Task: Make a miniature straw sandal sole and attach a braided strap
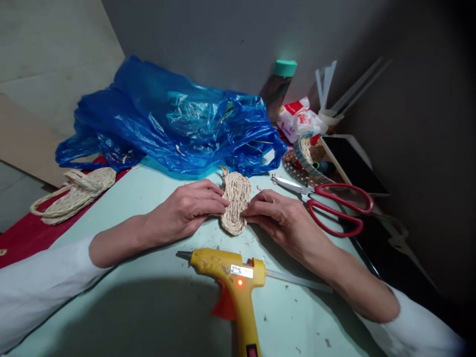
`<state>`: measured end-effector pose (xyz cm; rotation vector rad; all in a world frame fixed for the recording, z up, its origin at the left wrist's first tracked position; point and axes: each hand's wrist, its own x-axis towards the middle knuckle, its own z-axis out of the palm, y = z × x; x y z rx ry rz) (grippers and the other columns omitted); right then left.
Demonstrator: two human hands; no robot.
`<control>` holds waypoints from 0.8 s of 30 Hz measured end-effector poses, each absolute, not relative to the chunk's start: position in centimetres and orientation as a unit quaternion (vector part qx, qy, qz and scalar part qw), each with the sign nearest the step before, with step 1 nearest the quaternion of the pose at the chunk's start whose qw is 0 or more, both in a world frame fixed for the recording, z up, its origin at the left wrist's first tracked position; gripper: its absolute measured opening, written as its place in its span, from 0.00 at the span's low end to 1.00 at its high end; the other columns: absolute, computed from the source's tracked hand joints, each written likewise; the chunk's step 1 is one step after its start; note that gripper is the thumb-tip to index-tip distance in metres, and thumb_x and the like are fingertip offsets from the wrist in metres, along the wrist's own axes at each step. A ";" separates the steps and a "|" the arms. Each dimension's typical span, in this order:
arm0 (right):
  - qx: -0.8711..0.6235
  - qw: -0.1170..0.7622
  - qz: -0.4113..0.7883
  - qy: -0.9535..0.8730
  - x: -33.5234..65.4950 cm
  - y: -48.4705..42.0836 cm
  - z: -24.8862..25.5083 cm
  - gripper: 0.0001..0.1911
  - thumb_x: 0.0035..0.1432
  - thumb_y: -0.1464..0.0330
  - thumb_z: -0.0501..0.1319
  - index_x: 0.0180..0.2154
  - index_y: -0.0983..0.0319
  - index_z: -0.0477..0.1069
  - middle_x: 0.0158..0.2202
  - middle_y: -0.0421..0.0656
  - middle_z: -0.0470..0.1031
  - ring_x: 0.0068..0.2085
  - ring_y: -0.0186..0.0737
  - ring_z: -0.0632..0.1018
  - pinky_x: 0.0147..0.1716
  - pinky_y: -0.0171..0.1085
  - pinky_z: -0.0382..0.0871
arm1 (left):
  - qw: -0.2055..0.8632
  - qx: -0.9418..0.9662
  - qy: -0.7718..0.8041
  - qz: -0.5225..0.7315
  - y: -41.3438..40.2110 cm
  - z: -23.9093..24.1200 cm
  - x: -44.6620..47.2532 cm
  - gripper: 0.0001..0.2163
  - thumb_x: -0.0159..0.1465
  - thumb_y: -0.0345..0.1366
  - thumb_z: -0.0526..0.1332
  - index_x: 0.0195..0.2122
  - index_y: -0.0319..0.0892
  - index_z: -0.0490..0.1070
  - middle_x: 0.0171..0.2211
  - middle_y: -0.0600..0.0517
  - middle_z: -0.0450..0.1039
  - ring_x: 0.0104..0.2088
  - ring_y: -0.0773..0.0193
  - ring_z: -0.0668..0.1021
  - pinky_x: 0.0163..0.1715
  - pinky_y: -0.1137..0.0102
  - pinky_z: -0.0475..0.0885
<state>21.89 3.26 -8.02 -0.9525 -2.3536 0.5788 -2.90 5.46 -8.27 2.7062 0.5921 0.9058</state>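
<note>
A small woven straw sole [237, 201], oblong and pale beige, lies on the light green tabletop [156, 307] between my hands. My left hand [191, 206] grips its left edge, fingers pressed together. On the opposite edge, my right hand [273, 215] pinches the sole between thumb and fingers. Nearer to me is a yellow glue gun [223, 265] lying on its side, its red light lit, its nozzle pointing left and a clear glue stick [297, 280] sticking out behind. Red-handled scissors [320, 196] lie just beyond my right hand, blades toward the left.
A crumpled blue plastic bag [167, 119] spreads along the back. A finished-looking straw slipper [80, 193] rests on red cloth [33, 233] at left. Back right are a green-capped bottle [280, 82], a tissue pack [299, 119], glue sticks in a cup [329, 118] and a dark-screened device [353, 163].
</note>
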 end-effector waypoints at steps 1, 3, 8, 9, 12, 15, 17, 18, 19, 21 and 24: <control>-0.360 0.274 0.205 -0.868 21.8 3.2 -8.1 0.10 0.65 0.75 0.58 0.37 0.60 0.77 0.35 0.43 0.75 0.37 0.36 0.76 0.35 0.33 0.67 | 0.115 0.920 0.206 0.313 5.5 -8.3 -2.9 0.15 0.62 0.20 0.55 0.41 0.41 0.78 0.39 0.45 0.82 0.45 0.55 0.80 0.44 0.61 0.77; -0.367 0.287 0.195 -0.863 21.8 3.1 -8.3 0.10 0.65 0.75 0.58 0.36 0.61 0.78 0.35 0.43 0.75 0.36 0.35 0.75 0.35 0.32 0.67 | 0.115 0.916 0.208 0.322 5.4 -8.3 -2.8 0.14 0.62 0.21 0.56 0.41 0.40 0.79 0.39 0.44 0.82 0.44 0.56 0.81 0.44 0.62 0.77; -0.378 0.306 0.216 -0.847 21.8 2.8 -8.9 0.11 0.65 0.76 0.58 0.38 0.61 0.79 0.35 0.43 0.76 0.35 0.33 0.77 0.35 0.31 0.69 | 0.103 0.909 0.222 0.336 5.2 -8.4 -2.8 0.12 0.63 0.22 0.57 0.40 0.39 0.79 0.42 0.41 0.82 0.44 0.55 0.81 0.45 0.61 0.77; -0.379 0.310 0.224 -0.843 21.8 2.7 -9.1 0.11 0.65 0.75 0.58 0.38 0.61 0.79 0.35 0.43 0.76 0.35 0.34 0.77 0.35 0.31 0.69 | 0.102 0.908 0.227 0.337 5.2 -8.5 -2.8 0.12 0.64 0.22 0.57 0.39 0.39 0.79 0.42 0.41 0.82 0.44 0.55 0.81 0.45 0.61 0.77; -0.377 0.326 0.244 -0.832 21.8 2.6 -9.6 0.12 0.66 0.74 0.57 0.38 0.60 0.79 0.35 0.43 0.76 0.35 0.35 0.77 0.35 0.32 0.70 | 0.102 0.904 0.244 0.335 5.2 -8.7 -2.9 0.09 0.64 0.24 0.60 0.40 0.39 0.79 0.43 0.42 0.81 0.44 0.56 0.82 0.45 0.63 0.77; -0.378 0.334 0.253 -0.826 21.9 2.6 -9.6 0.11 0.66 0.74 0.57 0.39 0.60 0.79 0.35 0.44 0.77 0.36 0.36 0.78 0.36 0.34 0.71 | 0.111 0.893 0.282 0.334 5.0 -8.6 -2.7 0.08 0.64 0.27 0.62 0.43 0.38 0.78 0.44 0.43 0.81 0.45 0.58 0.81 0.46 0.66 0.76; -0.379 0.327 0.256 -0.827 21.9 2.5 -9.3 0.11 0.66 0.74 0.58 0.39 0.62 0.79 0.35 0.45 0.77 0.37 0.37 0.78 0.38 0.35 0.72 | 0.118 0.880 0.310 0.340 4.8 -8.4 -2.4 0.06 0.64 0.27 0.63 0.41 0.37 0.77 0.43 0.44 0.80 0.44 0.60 0.81 0.46 0.68 0.75; -0.379 0.320 0.259 -0.829 21.9 2.4 -9.0 0.11 0.65 0.74 0.58 0.40 0.62 0.79 0.36 0.45 0.77 0.37 0.37 0.78 0.38 0.35 0.72 | 0.121 0.873 0.324 0.344 4.6 -8.3 -2.3 0.05 0.63 0.27 0.63 0.40 0.37 0.77 0.43 0.44 0.79 0.44 0.60 0.81 0.45 0.68 0.75; -0.380 0.312 0.262 -0.830 22.0 2.4 -8.8 0.11 0.65 0.74 0.58 0.40 0.62 0.79 0.36 0.45 0.77 0.38 0.38 0.78 0.38 0.36 0.72 | 0.123 0.866 0.337 0.348 4.5 -8.2 -2.2 0.04 0.63 0.27 0.64 0.39 0.37 0.76 0.41 0.44 0.78 0.43 0.60 0.80 0.44 0.68 0.75; -0.385 0.302 0.270 -0.829 22.0 2.3 -8.5 0.11 0.65 0.75 0.57 0.40 0.61 0.79 0.37 0.45 0.77 0.38 0.38 0.78 0.38 0.36 0.72 | 0.135 0.857 0.359 0.345 4.3 -8.1 -2.1 0.02 0.62 0.27 0.64 0.37 0.37 0.75 0.39 0.46 0.76 0.41 0.61 0.78 0.42 0.68 0.74; -0.392 0.298 0.275 -0.826 21.9 2.2 -8.3 0.13 0.64 0.76 0.57 0.41 0.61 0.79 0.37 0.46 0.77 0.38 0.39 0.78 0.38 0.37 0.71 | 0.177 0.845 0.386 0.325 4.2 -8.1 -1.9 0.02 0.63 0.28 0.63 0.37 0.39 0.74 0.37 0.48 0.76 0.39 0.62 0.77 0.41 0.68 0.72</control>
